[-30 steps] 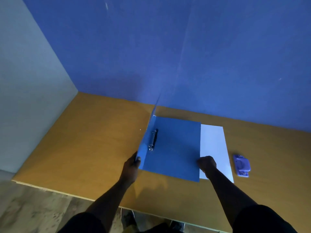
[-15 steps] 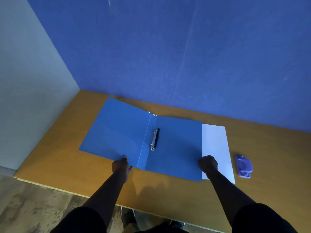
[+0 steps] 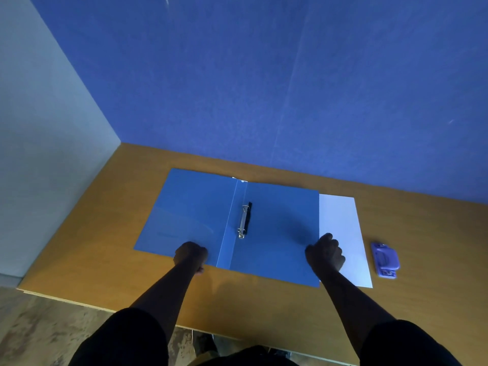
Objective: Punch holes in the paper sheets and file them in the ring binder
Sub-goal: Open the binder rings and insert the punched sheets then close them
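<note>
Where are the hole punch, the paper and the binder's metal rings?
hole punch point(image 3: 385, 260): head view, on its purple top lever.
paper point(image 3: 340, 228): head view, on its uncovered white part.
metal rings point(image 3: 244, 221): head view, on the silver bar between them.

Setting: an office-style desk corner (plain, sparsely furnished).
Desk point(image 3: 87, 233): a wood-grain top fitted into the corner, its front edge over a mottled floor point(image 3: 39, 334).
Behind the desk: a blue felt-like partition point(image 3: 264, 88), the sort used for cubicle screens.
Left of the desk: a pale grey panel point(image 3: 45, 141) meeting the partition at a right angle.
On the desk: stationery only, an open blue ring binder point(image 3: 277, 233), white paper sheets point(image 3: 340, 220) beside it, a lilac hole punch point(image 3: 385, 259) farther right.
</note>
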`<action>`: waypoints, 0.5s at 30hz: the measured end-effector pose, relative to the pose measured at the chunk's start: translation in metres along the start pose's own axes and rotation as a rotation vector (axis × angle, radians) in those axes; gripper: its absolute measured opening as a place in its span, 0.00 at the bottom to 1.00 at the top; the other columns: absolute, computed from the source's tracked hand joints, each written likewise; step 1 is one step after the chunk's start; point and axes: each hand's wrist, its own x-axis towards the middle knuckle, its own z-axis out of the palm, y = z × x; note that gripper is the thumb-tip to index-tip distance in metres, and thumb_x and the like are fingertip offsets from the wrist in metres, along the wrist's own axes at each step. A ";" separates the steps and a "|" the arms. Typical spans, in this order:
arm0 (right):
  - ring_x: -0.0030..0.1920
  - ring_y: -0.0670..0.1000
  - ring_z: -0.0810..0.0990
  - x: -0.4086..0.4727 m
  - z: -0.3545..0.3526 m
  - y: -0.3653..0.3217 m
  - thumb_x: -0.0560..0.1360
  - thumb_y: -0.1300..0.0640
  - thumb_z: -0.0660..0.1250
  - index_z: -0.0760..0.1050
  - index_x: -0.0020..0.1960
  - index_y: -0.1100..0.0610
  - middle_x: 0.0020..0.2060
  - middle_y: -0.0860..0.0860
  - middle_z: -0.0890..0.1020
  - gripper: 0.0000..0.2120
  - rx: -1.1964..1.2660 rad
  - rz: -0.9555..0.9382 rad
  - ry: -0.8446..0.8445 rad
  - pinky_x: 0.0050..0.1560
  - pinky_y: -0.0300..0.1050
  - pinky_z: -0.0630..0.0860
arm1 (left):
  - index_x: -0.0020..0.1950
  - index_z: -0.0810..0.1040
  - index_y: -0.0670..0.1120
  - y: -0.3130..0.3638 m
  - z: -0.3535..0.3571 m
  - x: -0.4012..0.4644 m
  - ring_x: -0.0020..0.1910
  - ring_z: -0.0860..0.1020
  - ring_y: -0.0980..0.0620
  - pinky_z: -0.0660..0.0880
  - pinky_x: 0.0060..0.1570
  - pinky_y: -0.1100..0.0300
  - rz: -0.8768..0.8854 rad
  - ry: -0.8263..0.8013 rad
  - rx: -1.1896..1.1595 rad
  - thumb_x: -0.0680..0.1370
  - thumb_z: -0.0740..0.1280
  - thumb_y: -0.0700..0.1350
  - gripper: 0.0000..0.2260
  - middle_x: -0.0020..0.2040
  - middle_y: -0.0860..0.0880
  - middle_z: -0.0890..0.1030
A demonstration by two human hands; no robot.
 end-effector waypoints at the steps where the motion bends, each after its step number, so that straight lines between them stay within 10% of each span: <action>1: 0.54 0.60 0.79 -0.001 0.002 -0.007 0.72 0.58 0.64 0.70 0.56 0.59 0.52 0.57 0.79 0.13 -0.022 -0.062 0.022 0.52 0.51 0.73 | 0.36 0.76 0.39 0.005 0.001 0.000 0.33 0.81 0.45 0.73 0.27 0.60 0.104 0.045 0.131 0.75 0.62 0.39 0.08 0.34 0.43 0.81; 9: 0.51 0.57 0.82 -0.031 0.034 -0.088 0.77 0.55 0.62 0.72 0.58 0.53 0.52 0.54 0.82 0.11 0.138 -0.532 -0.275 0.47 0.47 0.78 | 0.54 0.75 0.45 0.052 0.033 0.010 0.47 0.81 0.41 0.76 0.40 0.57 0.658 -0.052 0.303 0.77 0.63 0.42 0.07 0.51 0.42 0.80; 15: 0.51 0.59 0.82 -0.035 0.052 -0.125 0.76 0.60 0.62 0.75 0.57 0.56 0.51 0.57 0.83 0.10 0.217 -0.451 -0.293 0.47 0.48 0.79 | 0.51 0.79 0.44 0.062 0.045 0.036 0.49 0.81 0.43 0.71 0.41 0.61 0.853 -0.108 0.277 0.75 0.63 0.37 0.08 0.49 0.42 0.83</action>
